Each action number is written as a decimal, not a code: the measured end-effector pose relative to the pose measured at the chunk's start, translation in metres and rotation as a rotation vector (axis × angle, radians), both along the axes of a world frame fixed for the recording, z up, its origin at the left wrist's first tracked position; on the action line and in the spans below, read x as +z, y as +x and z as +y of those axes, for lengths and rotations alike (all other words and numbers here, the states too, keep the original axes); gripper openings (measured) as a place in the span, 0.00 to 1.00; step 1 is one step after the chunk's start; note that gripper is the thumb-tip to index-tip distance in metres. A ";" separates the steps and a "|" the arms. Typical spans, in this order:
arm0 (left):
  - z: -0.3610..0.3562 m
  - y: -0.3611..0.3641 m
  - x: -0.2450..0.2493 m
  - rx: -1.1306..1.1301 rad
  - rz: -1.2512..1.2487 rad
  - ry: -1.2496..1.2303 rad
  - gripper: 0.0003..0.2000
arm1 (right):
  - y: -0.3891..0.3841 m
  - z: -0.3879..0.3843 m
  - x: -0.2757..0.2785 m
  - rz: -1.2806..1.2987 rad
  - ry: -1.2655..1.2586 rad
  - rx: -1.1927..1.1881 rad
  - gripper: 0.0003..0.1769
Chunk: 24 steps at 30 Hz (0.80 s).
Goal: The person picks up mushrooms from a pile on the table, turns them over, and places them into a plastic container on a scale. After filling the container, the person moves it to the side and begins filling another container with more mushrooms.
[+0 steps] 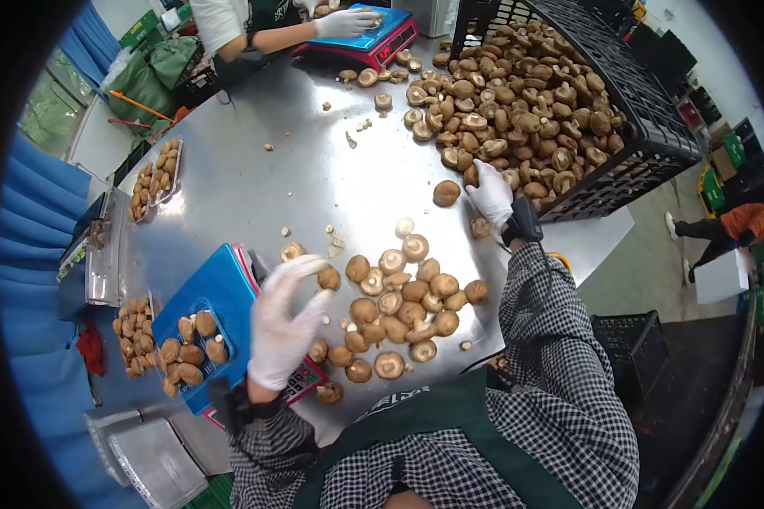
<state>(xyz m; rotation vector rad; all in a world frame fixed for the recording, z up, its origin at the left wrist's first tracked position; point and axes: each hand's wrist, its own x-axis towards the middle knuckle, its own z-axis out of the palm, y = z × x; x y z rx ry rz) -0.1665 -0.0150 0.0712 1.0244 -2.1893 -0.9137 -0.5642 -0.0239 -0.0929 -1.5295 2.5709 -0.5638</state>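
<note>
My left hand (285, 327), in a white glove, hovers with fingers spread between the blue-topped scale (221, 288) and a loose group of shiitake mushrooms (412, 293). It holds nothing. On the scale sits a clear plastic tray (221, 327) with several brown mushrooms (189, 352) in it. My right hand (491, 195), gloved too, reaches to the lower edge of a big mushroom pile (526, 102) spilling from a tipped black crate (603, 68). Its fingers are stretched out against the mushrooms, and no mushroom shows in its grasp. A single larger mushroom (446, 193) lies just left of it.
More filled trays stand at the left, one with mushrooms (132, 335) and another farther back (154, 180). Across the metal table (255, 182), a co-worker's gloved hand (348, 23) is over a second scale (382, 51). Another person (743, 225) is at the far right. Stem bits lie scattered.
</note>
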 end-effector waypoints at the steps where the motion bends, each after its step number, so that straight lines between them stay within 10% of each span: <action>1: 0.000 -0.024 -0.006 -0.043 0.010 0.016 0.17 | -0.003 -0.006 -0.001 0.005 0.078 0.018 0.33; 7: -0.031 -0.120 -0.069 -0.162 -0.034 0.141 0.16 | -0.003 0.006 0.008 -0.166 -0.222 0.093 0.31; 11: -0.058 -0.179 -0.112 -0.123 -0.136 0.105 0.19 | -0.012 0.037 0.034 -0.821 -0.522 -0.021 0.27; 22: -0.084 -0.250 -0.169 -0.222 -0.293 -0.103 0.26 | 0.009 0.111 0.018 -1.498 -0.367 -0.018 0.18; 24: -0.081 -0.242 -0.139 -0.099 0.141 0.892 0.25 | 0.017 0.108 0.015 -1.704 -0.419 -0.084 0.20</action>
